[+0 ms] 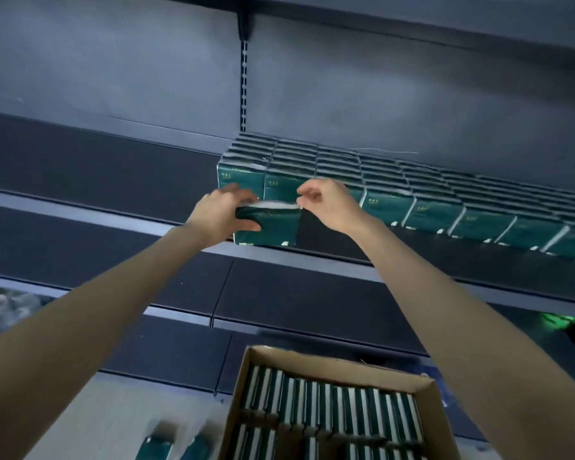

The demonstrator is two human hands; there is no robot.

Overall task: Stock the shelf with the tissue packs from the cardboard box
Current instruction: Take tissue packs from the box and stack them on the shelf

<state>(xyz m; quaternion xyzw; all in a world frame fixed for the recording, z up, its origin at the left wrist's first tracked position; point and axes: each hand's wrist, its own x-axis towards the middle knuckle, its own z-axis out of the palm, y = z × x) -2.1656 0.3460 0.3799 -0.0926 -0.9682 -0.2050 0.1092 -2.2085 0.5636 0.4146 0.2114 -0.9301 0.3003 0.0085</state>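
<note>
Dark green tissue packs (432, 207) with white edges line the dark grey shelf (97, 174); the cardboard box (329, 363) is brown.

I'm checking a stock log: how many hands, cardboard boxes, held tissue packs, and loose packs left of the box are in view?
Hands: 2 (left hand, right hand)
Cardboard box: 1
Held tissue pack: 1, both hands on it
Loose packs left of the box: 2, blurred
Total: 6
</note>
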